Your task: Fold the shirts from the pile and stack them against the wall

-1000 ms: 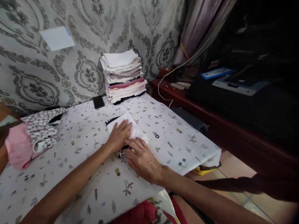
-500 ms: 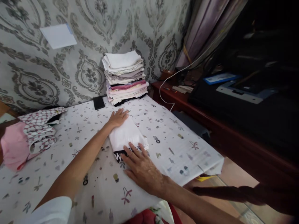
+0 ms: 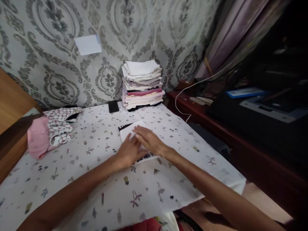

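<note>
A white garment [image 3: 124, 132] with black printed bands lies folded into a small bundle on the patterned cloth. My left hand [image 3: 130, 151] rests on its near left part, fingers stretched and partly covered by the other hand. Across the top of the bundle my right hand [image 3: 149, 140] lies flat, its fingertips pointing left and overlapping the left fingers. Neither hand grips the fabric. Behind them stands a tall stack of folded clothes [image 3: 141, 85], white on top with pink and grey layers below.
A black phone [image 3: 113, 106] lies left of the stack. Pink clothing [image 3: 38, 136] and a red-and-white patterned garment [image 3: 60, 126] are heaped at the left. The white printed cloth [image 3: 96, 179] covers the surface. A dark red wooden cabinet [image 3: 231, 144] and a white cable [image 3: 176, 102] are on the right.
The white garment has been folded shorter, with a black band now at its far left too. My hands have come together over it. The view has shifted left.
</note>
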A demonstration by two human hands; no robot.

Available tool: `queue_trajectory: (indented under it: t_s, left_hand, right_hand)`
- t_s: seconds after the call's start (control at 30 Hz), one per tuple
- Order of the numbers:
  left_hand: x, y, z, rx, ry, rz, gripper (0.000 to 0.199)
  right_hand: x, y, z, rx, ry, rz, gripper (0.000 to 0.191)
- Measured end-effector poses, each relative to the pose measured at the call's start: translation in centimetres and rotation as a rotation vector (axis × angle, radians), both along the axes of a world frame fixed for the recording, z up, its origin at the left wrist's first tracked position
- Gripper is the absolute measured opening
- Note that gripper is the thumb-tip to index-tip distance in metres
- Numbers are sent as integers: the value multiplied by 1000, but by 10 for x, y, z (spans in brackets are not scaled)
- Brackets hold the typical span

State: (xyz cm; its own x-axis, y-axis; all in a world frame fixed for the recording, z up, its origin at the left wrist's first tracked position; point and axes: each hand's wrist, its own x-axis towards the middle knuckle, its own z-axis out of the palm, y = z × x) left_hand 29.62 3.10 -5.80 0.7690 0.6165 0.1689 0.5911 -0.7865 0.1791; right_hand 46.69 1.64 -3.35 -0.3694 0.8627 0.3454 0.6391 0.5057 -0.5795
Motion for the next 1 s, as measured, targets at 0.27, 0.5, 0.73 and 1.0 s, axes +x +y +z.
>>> queue_trajectory:
  t_s: [0.27,0.5,0.73,1.0]
  left_hand:
    - [0,-67,4,-139,-14,-335,67]
    - [-50,-59,14,-369,-590,482,36]
    - [-38,-26,14,-1061,-641,712,51]
    - [-48,-7,33,-1253,-909,592,23]
  right_hand:
    - [-33,84,-29,-193,-317,183,44]
    - [-6,133,-14,-275,-389,104,48]
    - [-4,157,9,-469,-406,146,39]
    - [34,139,29,-629,-72,140,35]
